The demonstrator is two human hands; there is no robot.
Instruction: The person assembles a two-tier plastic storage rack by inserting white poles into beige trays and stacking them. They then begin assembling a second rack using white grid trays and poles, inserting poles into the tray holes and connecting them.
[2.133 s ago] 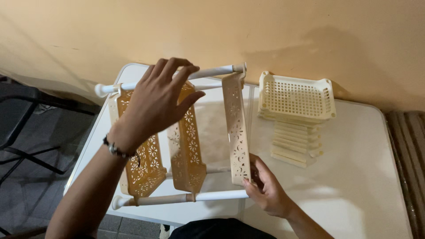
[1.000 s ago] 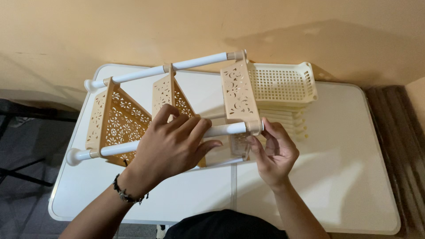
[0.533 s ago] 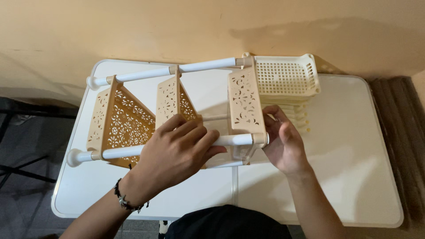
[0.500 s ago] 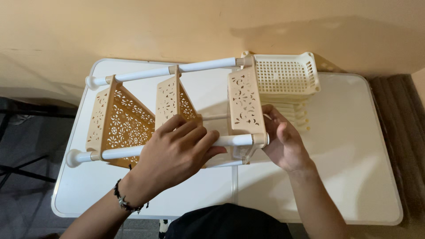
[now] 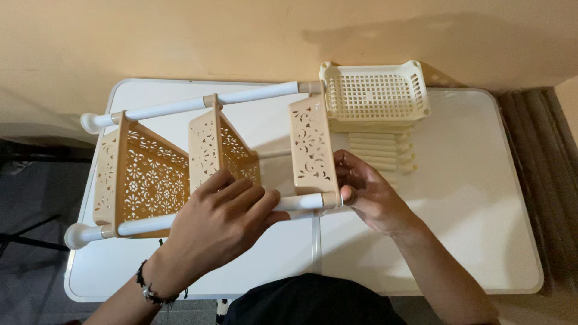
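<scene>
One rack (image 5: 211,162) with three beige shelves lies sideways on the bench (image 5: 469,198). Left hand (image 5: 220,225) wraps its near white pole (image 5: 138,224); right hand (image 5: 370,192) pinches the pole's end. One basket (image 5: 374,90) sits at the far edge.

The left hand (image 5: 220,219) covers the middle of the rack's near white pole (image 5: 301,201). The basket (image 5: 374,90) hides most of the flat pieces stacked under it. Both forearms are cut off at the bottom edge.

Table (image 5: 481,198) right side open; basket stack (image 5: 376,96) blocks far edge.
</scene>
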